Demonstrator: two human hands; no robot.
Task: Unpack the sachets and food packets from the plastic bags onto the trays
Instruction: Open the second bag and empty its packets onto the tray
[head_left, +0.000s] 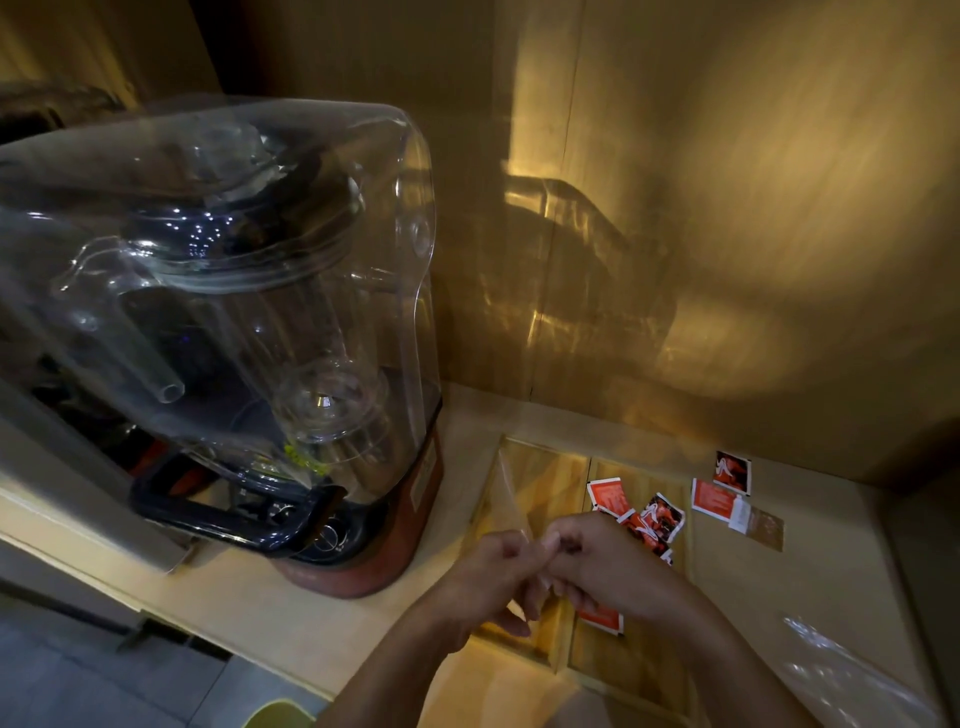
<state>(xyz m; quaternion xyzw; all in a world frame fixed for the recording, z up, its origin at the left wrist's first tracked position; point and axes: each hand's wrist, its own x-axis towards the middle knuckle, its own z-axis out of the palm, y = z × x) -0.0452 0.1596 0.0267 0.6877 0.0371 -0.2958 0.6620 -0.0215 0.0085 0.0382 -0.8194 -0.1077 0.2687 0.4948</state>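
Note:
My left hand (493, 577) and my right hand (602, 566) meet over a wooden divided tray (550, 483). Both pinch the edge of a thin clear plastic bag (511, 499), which stands up over the tray's left compartment. Several red and white sachets (652, 519) lie in the tray's right compartment, just beyond my right hand. One more red sachet (602, 621) shows under my right wrist. Further right, two red sachets (719, 488) and a brown-and-white packet (758, 525) rest on the counter outside the tray.
A large blender with a clear sound cover (249, 291) and red base (358, 571) stands on the counter to the left of the tray. Wooden walls close the corner behind. Crumpled clear plastic (852, 675) lies at the lower right. The counter edge runs along the lower left.

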